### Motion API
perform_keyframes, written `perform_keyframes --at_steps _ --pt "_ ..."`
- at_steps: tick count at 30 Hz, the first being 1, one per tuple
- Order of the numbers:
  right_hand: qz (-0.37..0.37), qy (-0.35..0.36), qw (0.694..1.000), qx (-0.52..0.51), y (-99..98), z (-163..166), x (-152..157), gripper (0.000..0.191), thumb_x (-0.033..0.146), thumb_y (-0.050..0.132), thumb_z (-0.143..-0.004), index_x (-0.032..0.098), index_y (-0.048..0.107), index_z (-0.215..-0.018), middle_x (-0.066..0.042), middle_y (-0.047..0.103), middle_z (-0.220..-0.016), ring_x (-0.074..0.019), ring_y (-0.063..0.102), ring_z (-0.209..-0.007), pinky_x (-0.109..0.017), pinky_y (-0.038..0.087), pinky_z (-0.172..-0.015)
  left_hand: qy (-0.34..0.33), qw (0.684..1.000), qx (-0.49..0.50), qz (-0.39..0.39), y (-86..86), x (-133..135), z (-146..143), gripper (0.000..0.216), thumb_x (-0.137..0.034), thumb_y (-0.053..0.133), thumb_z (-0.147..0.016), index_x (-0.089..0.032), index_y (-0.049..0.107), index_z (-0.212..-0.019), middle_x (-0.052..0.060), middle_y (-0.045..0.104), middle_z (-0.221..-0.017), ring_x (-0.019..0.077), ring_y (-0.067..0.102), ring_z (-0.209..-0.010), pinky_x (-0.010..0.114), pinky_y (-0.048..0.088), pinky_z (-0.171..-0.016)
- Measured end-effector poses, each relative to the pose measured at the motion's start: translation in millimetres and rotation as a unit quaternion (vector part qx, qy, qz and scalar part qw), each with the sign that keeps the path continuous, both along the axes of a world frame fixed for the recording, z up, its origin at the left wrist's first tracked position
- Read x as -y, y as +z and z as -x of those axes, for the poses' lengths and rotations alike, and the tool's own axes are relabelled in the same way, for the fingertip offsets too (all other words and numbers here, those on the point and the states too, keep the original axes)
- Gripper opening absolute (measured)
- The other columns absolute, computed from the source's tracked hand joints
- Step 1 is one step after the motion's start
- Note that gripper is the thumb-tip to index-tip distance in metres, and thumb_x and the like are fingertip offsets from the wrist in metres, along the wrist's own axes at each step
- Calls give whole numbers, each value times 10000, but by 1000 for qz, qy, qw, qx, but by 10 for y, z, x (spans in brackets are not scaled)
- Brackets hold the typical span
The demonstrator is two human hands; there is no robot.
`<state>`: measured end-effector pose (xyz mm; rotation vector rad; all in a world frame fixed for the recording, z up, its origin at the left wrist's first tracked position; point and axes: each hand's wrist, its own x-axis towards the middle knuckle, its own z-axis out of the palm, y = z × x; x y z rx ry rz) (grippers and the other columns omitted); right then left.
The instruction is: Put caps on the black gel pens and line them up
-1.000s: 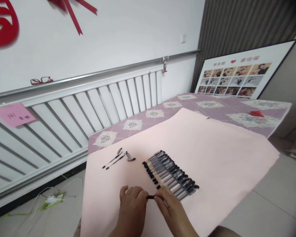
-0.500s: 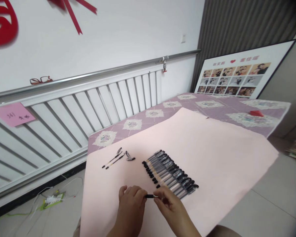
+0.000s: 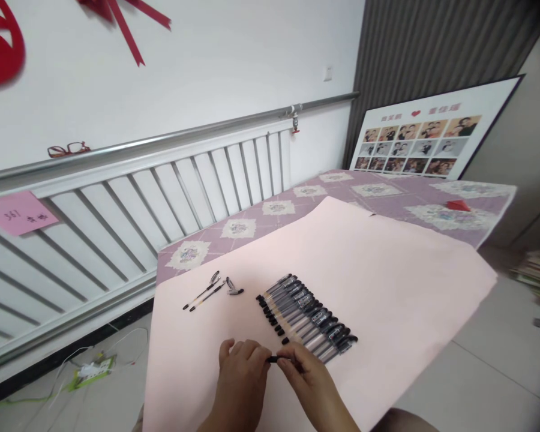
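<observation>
My left hand [image 3: 242, 381] and my right hand [image 3: 306, 378] meet low in the view, both pinched on one black-tipped pen [image 3: 275, 359] held between them. Just beyond them a row of several black-capped pens [image 3: 305, 316] lies side by side on a pale pink sheet [image 3: 387, 282]. Two thin pen refills [image 3: 201, 296] and a loose cap [image 3: 234, 288] lie apart to the left on the same sheet.
The pink sheet covers a table with a purple patterned cloth [image 3: 297, 198]. A white radiator [image 3: 130, 210] runs along the wall, with red glasses [image 3: 66, 149] on its pipe and a pink note [image 3: 18, 211]. A photo board [image 3: 427, 144] leans at the back right.
My hands have drawn closer together on the pen, so less of it shows. The view has shifted slightly right.
</observation>
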<state>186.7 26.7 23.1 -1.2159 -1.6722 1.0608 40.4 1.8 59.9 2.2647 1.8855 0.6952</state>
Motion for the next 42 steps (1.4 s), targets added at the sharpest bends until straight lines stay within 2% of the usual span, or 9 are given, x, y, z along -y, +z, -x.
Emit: perform_keyframes --at_steps 6,11,15,22,25,28,32,37,42 --pt "18 -36 997 -63 -31 -81 -30 231 420 499 -797 213 596 -767 -2 576 -694 -165 531 -675 -254 414 -619 -2 999 -10 -31 24 -28 211 351 -231 544 -790 -294 515 -1133 27 633 -1051 211 554 -969 489 274 -935" --pt "41 -54 993 -96 -15 -134 -42 268 454 502 -781 205 581 -720 32 467 -586 -137 449 -570 -235 367 -535 -16 999 6 40 59 -57 406 236 -233 390 -871 -249 607 -962 25 653 -882 173 581 -834 358 407 -812" --pt "46 -56 993 -94 -19 -126 -47 309 466 482 -794 206 523 -632 40 432 -556 -128 419 -546 -232 348 -522 -43 995 40 79 83 -33 407 225 -232 389 -869 -233 606 -809 2 625 -760 150 572 -732 279 432 -702" --pt "61 -50 991 -104 -16 -114 -56 398 523 470 -785 203 474 -550 36 438 -521 -123 410 -516 -235 338 -503 -22 994 72 76 108 -11 375 165 -192 434 -842 -229 593 -811 -2 610 -794 153 556 -771 297 414 -742" --pt "104 -36 982 -154 -71 -119 -68 352 533 481 -778 200 593 -776 13 525 -604 -138 467 -562 -237 358 -510 -12 994 78 80 97 -21 396 159 -188 439 -839 -227 589 -804 -7 606 -787 152 550 -766 303 410 -745" --pt "118 -38 971 -205 -138 -125 -93 374 512 565 -734 212 599 -955 2 564 -673 -141 496 -593 -238 381 -520 -13 994 83 70 72 -27 422 162 -194 438 -839 -226 594 -810 -2 606 -782 153 550 -764 297 416 -731" --pt "105 -40 973 -200 -166 -126 -109 326 509 576 -726 192 619 -788 29 496 -572 -123 453 -535 -238 370 -513 -19 994 92 56 24 -34 439 164 -210 443 -834 -228 607 -833 13 617 -794 161 559 -771 295 432 -719" --pt "81 -39 986 -142 -133 -135 -87 360 501 499 -782 195 513 -593 45 417 -530 -111 389 -512 -232 331 -502 -19 991 123 51 -18 -50 441 165 -243 444 -832 -223 607 -817 25 615 -794 165 566 -769 294 450 -715" --pt "87 -37 981 -172 -105 -142 -75 286 476 541 -758 205 592 -833 37 466 -605 -118 410 -543 -226 332 -499 -22 989 130 65 -33 -51 437 174 -255 422 -848 -217 590 -825 32 602 -792 169 555 -773 306 444 -719"
